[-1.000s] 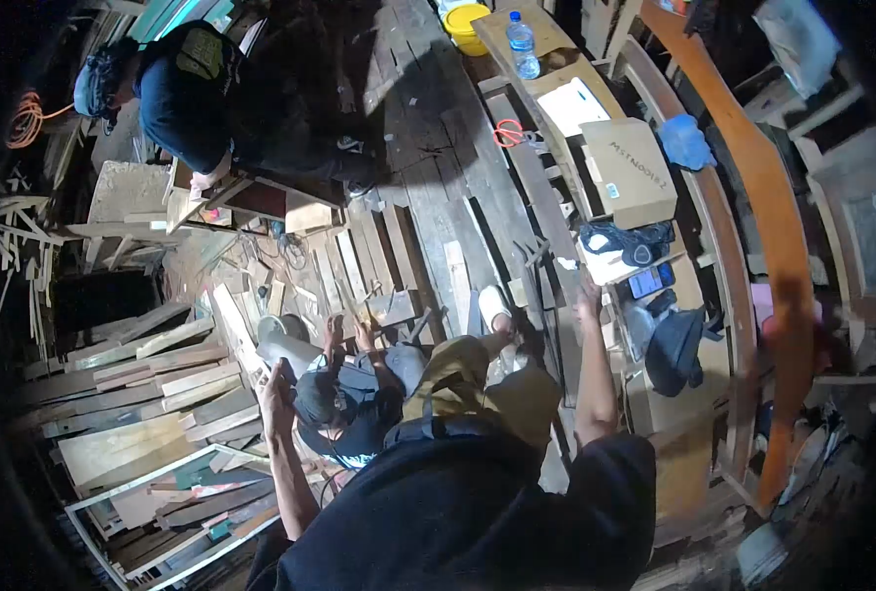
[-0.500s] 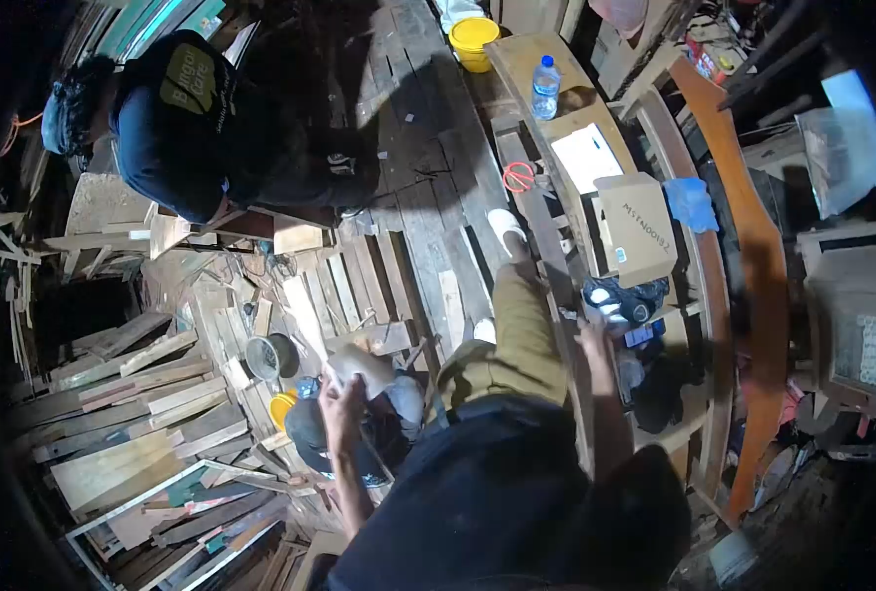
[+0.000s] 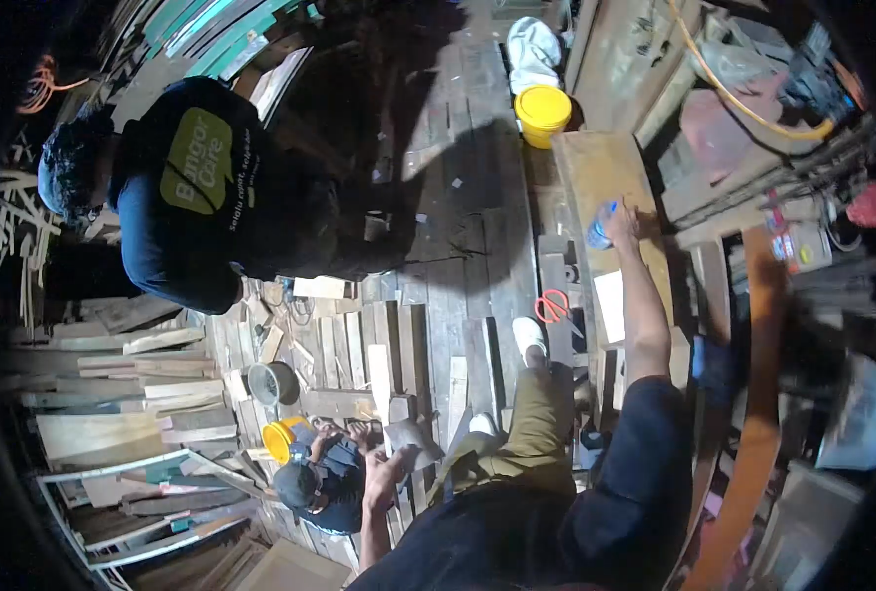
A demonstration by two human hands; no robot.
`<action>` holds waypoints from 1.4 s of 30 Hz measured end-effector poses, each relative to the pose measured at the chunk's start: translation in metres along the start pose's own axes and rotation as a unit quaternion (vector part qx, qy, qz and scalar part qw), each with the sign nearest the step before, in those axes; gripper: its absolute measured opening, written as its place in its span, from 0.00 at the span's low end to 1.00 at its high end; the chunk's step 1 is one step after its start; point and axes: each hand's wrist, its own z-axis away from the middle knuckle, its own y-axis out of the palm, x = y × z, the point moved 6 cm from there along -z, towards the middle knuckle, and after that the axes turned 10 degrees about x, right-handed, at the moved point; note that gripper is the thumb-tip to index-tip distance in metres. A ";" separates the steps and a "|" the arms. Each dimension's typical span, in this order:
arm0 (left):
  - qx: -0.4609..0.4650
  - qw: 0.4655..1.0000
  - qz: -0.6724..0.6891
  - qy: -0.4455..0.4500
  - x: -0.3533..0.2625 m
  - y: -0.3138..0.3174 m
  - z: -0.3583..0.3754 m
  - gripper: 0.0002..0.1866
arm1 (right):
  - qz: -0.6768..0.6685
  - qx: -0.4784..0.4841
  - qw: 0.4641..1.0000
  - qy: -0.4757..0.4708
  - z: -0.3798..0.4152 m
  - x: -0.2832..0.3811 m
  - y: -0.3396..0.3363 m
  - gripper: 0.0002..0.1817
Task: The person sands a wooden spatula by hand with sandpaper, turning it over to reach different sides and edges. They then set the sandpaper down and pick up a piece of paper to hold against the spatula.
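On bench (image 3: 596,163): right hand (image 3: 619,222) grips water bottle (image 3: 601,229) (contents unclear).

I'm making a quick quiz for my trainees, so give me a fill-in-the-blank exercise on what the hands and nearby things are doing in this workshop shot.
1. The right hand reaches out to a water ____ on the wooden bench.
2. The left hand holds a flat grey ____.
3. The bucket at the far end of the bench is ____.
4. The scissors on the floor planks have ____ handles.

Missing words: bottle; piece; yellow; red
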 end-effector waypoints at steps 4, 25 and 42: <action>-0.071 0.993 0.085 -0.042 -0.031 0.017 0.017 0.10 | 0.020 0.192 0.981 -0.005 -0.022 -0.010 0.041 0.23; -0.582 0.445 0.661 0.158 0.311 0.099 0.326 0.07 | -0.055 0.309 0.438 -0.842 0.688 0.281 -0.020 0.16; -0.739 0.008 0.669 0.079 0.598 0.212 0.532 0.07 | -0.003 0.530 0.251 -0.810 1.315 0.187 0.052 0.13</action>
